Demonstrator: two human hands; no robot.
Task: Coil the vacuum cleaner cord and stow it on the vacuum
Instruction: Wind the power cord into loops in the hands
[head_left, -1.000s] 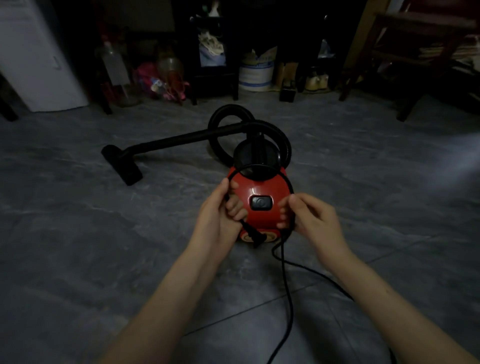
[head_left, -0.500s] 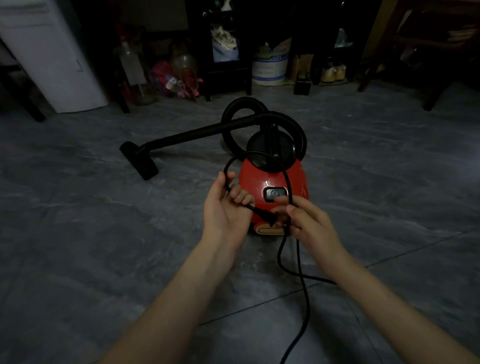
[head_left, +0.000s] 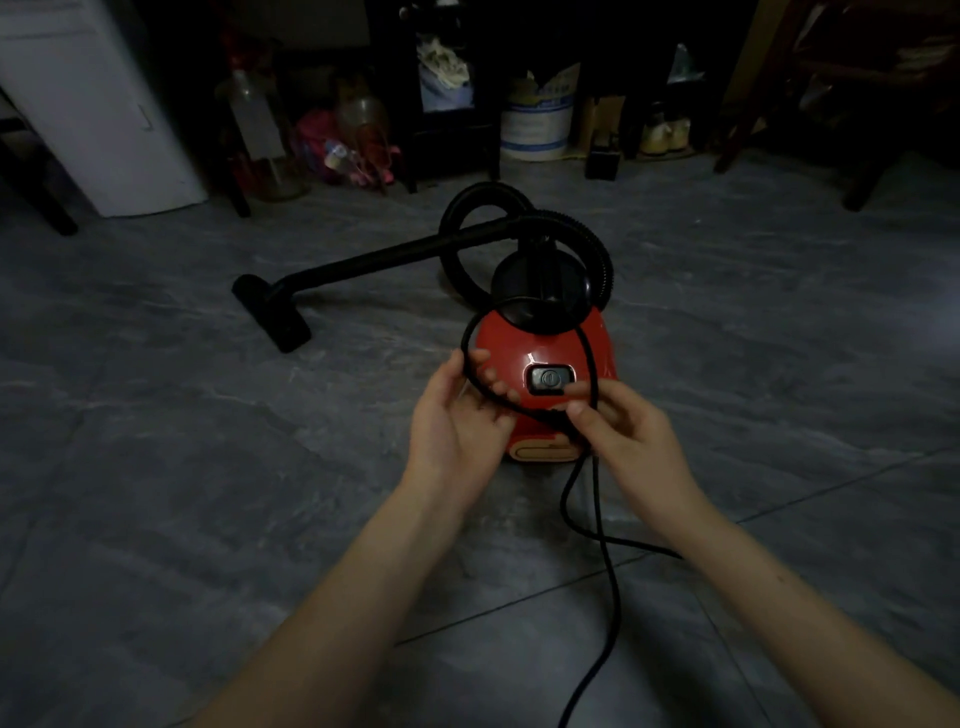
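A small red vacuum cleaner (head_left: 550, 353) with a black top sits on the grey floor at centre. Its black hose (head_left: 597, 244) curls behind it, and the wand with floor nozzle (head_left: 275, 312) lies out to the left. A loop of black cord (head_left: 524, 304) arches over the vacuum's body between my hands. My left hand (head_left: 460, 421) grips the loop's left side, the cord running across its fingers. My right hand (head_left: 623, 436) pinches the cord where the strands cross, just in front of the power button. The rest of the cord trails toward me along the floor (head_left: 608, 597).
A white appliance (head_left: 98, 104) stands at the far left. Bottles and pink clutter (head_left: 332, 140), a white bucket (head_left: 535, 124) and dark furniture legs line the back wall. A wooden chair (head_left: 857, 78) stands at the far right. Grey tiled floor surrounds the vacuum.
The cord loop has grown wider over the vacuum. My right hand moved from the vacuum's right side to the cord crossing in front; my left hand opened a little along the loop.
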